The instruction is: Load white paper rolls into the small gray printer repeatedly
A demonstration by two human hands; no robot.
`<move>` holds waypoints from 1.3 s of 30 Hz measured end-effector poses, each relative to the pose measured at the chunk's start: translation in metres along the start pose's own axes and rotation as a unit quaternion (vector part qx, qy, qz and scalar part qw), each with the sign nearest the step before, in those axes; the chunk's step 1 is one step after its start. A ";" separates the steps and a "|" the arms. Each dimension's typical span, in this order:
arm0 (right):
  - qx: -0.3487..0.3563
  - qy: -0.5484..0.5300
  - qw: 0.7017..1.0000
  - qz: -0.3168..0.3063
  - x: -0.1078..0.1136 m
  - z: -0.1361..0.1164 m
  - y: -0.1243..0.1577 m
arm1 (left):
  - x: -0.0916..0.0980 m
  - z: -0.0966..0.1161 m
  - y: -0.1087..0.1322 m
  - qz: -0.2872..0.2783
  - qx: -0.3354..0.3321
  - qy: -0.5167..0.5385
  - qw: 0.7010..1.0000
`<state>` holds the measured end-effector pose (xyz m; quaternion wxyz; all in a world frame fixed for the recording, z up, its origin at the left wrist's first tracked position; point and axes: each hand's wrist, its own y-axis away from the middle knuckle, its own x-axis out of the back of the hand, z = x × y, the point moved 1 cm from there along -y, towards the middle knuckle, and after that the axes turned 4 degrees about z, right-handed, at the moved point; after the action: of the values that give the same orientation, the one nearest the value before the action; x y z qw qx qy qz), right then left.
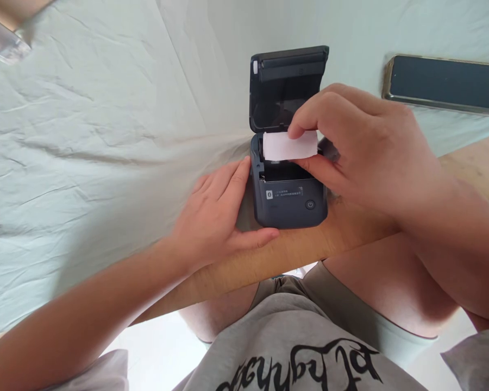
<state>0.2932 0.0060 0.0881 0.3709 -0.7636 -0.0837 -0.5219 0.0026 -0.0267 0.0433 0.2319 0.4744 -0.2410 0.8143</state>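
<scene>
A small dark thermal printer (287,203) sits near the table's front edge with its lid (287,87) raised. My right hand (362,141) pinches a white paper roll (283,146) between thumb and index finger, at the top of the printer's paper compartment. Part of the roll is covered by these fingers, and I cannot tell how deep it sits. My left hand (215,212) lies with its fingers stretched out along the printer's left side. Its thumb reaches along the front lower edge, close against the body. A power button (310,205) shows on the printer's front.
To the right lies a phone (448,84) with a dark screen. A pale wrinkled cloth (106,119) covers much of the table, leaving a wooden edge (244,269) bare along the front. At the upper left corner is a partly visible clear-edged object (6,38).
</scene>
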 end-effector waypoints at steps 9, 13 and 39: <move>-0.065 -0.035 0.996 -0.057 0.006 -0.006 -0.007 | -0.005 -0.007 0.001 0.019 -0.012 0.024 0.999; -0.020 -0.074 0.996 -0.042 0.009 -0.013 -0.002 | -0.007 -0.003 0.001 0.064 -0.023 0.033 0.997; -0.073 -0.099 0.989 0.077 0.013 0.011 0.003 | -0.006 0.001 0.003 0.046 -0.072 0.020 0.996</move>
<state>0.3084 0.0077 0.0964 0.3426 -0.8409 -0.0228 -0.4182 0.0037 -0.0303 0.0378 0.2324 0.4282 -0.3164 0.8139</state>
